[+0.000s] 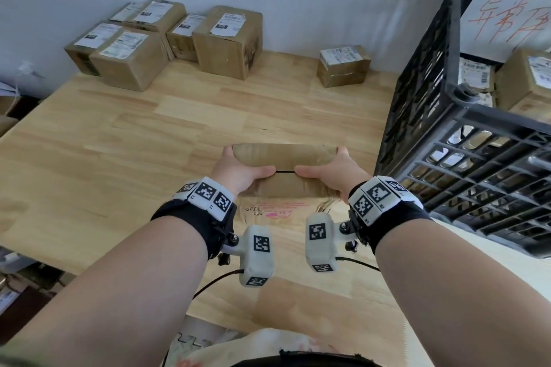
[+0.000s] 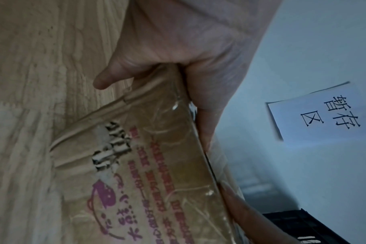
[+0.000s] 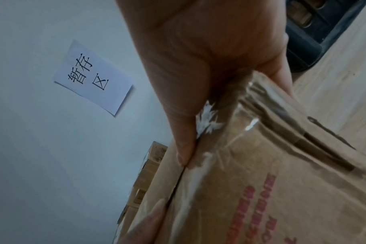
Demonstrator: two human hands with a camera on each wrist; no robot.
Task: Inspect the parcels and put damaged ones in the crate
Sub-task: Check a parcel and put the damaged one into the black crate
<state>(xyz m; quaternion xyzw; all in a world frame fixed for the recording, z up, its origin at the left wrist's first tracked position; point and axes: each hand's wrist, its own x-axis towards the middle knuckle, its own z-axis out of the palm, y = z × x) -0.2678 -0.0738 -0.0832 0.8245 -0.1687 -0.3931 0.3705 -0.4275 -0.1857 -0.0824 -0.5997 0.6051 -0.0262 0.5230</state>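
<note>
A brown cardboard parcel (image 1: 284,158) with pink print is held over the wooden table (image 1: 119,140) by both hands. My left hand (image 1: 235,171) grips its left end, thumb on top along the taped seam. My right hand (image 1: 334,171) grips its right end the same way. In the left wrist view the parcel (image 2: 157,173) has a torn, crumpled hole in its printed side. In the right wrist view the parcel (image 3: 251,189) shows creased tape near its corner. The black plastic crate (image 1: 465,140) stands at the right with several parcels inside.
Several labelled cardboard boxes (image 1: 167,39) stand at the table's back left against the wall. One small box (image 1: 343,65) sits at the back, near the crate. A white paper sign (image 2: 316,112) hangs on the wall. Another handwritten sign (image 1: 507,18) is on the crate.
</note>
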